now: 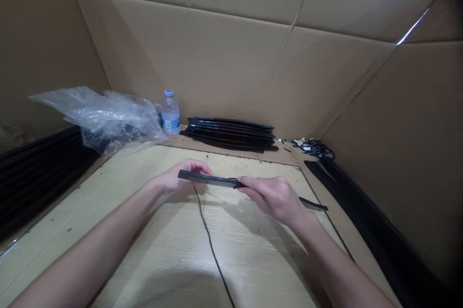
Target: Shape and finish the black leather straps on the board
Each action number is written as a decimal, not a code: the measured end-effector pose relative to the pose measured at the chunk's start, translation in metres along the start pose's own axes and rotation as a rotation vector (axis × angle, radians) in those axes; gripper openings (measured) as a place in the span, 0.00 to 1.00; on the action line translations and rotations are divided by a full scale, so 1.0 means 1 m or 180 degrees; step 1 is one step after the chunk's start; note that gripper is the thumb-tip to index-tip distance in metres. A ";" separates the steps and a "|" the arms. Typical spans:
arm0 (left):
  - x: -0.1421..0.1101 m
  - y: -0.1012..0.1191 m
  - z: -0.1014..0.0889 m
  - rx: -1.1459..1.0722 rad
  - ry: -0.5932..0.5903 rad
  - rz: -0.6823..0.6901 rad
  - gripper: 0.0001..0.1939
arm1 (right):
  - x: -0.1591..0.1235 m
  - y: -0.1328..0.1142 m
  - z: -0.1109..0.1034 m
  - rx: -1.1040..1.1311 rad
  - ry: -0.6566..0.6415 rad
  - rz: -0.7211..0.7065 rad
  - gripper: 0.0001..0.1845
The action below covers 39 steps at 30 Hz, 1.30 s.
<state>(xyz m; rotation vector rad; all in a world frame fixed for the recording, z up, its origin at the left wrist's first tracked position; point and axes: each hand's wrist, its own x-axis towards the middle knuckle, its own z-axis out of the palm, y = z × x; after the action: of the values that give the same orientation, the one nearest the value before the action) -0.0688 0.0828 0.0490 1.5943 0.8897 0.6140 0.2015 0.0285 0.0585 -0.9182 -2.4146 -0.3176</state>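
My right hand (273, 194) is closed around a long, flat black strip (210, 180), slightly curved, held above the board. The strip's left part sticks out toward my left hand, and its other end (314, 204) shows beyond my right wrist. A dark cord loop sits around the strip by my right fingertips. My left hand (173, 178) is behind the strip's left end with fingers curled, partly hidden. From beneath those fingers a thin dark cord (208, 231) runs down toward me; the fingers appear closed on it.
A pale wooden board (162, 250) lies below, between cardboard walls (231, 57). At the back are a plastic bag (115, 115), a water bottle (170, 114) and stacked black strips (231, 134). Tangled cords (316, 148) and long black pieces (358, 211) lie right; more black lengths (39, 173) lie left.
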 end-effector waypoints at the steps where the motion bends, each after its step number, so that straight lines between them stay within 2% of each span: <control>1: 0.001 0.000 0.012 -0.0127 -0.0142 0.0022 0.13 | 0.000 0.000 0.000 0.0047 0.0025 -0.0004 0.15; 5: -0.002 0.010 0.056 -0.0484 -0.0321 0.0123 0.13 | -0.001 0.000 0.001 0.0188 0.0190 -0.0019 0.14; 9: -0.007 0.023 0.077 -0.0886 -0.0393 0.0594 0.09 | -0.001 0.000 0.001 0.0264 0.0343 -0.0159 0.15; 13: -0.010 0.030 0.079 -0.0869 -0.0046 0.0795 0.11 | -0.002 -0.003 -0.002 0.0230 0.0358 -0.0274 0.16; 16: -0.009 0.028 0.080 -0.1075 0.0130 0.0849 0.08 | -0.001 -0.005 -0.005 0.0226 0.0354 -0.0326 0.17; 22: -0.007 0.019 0.085 -0.2304 -0.0112 0.0739 0.07 | 0.000 -0.007 -0.007 0.0322 0.0455 -0.0461 0.15; 25: -0.007 0.020 0.089 -0.2604 -0.0107 0.0735 0.06 | 0.001 -0.007 -0.007 0.0368 0.0586 -0.0518 0.16; 28: -0.007 0.019 0.091 -0.2491 0.0154 0.0819 0.06 | 0.000 -0.007 -0.006 0.0376 0.0532 -0.0535 0.17; 31: -0.008 0.016 0.092 -0.2025 0.0486 0.0867 0.06 | -0.002 -0.007 -0.004 0.0360 0.0521 -0.0407 0.16; 35: -0.009 0.016 0.094 -0.1390 0.0852 0.0997 0.04 | -0.001 -0.009 -0.003 0.0476 0.0780 -0.0206 0.14; 39: -0.007 0.021 0.096 -0.1325 0.1028 0.1038 0.04 | 0.005 -0.016 -0.006 0.0714 0.0989 -0.0126 0.15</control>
<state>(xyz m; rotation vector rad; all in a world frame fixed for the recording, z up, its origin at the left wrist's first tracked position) 0.0074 0.0199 0.0493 1.2839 0.6760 1.2304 0.1900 0.0170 0.0660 -0.6679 -2.1321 -0.1830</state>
